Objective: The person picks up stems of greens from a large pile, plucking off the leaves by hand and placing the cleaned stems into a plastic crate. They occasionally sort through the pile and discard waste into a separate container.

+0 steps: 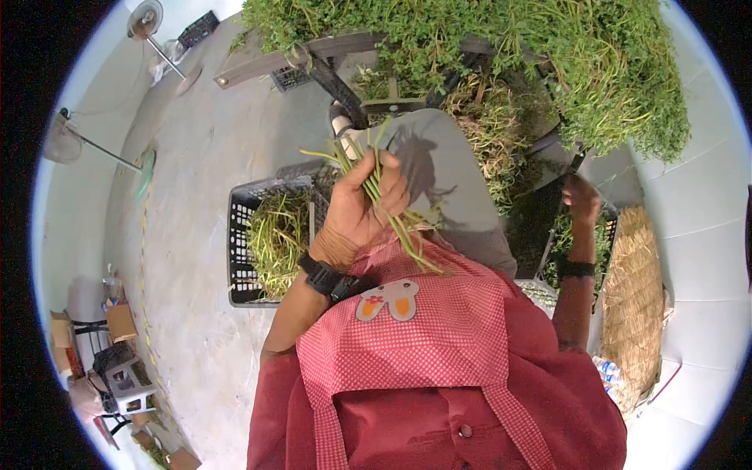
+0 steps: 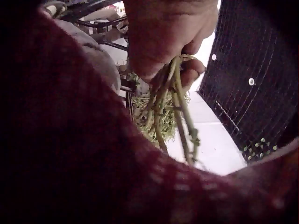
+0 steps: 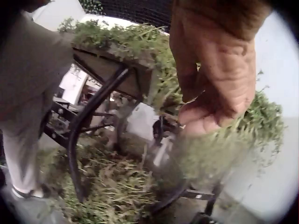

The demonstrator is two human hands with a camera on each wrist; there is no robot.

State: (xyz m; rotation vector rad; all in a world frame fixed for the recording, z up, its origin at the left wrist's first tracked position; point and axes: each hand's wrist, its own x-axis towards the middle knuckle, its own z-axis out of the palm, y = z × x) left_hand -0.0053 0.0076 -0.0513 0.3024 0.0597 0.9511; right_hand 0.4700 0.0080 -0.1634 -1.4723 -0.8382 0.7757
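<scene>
A small bunch of green stems is gripped in the left hand above the lap, its cut ends pointing down over the red checked apron. The left wrist view shows the same stems hanging below the curled fingers of the left hand. Out at the right side, the right hand is over a crate of greens. In the right wrist view the fingers of the right hand are bent, with blurred greens just below; whether it holds any cannot be told.
Leafy greens lie heaped on a table ahead. A black crate with stems stands on the floor at left. Loose greens lie under the table by its dark legs. A straw mat is at far right.
</scene>
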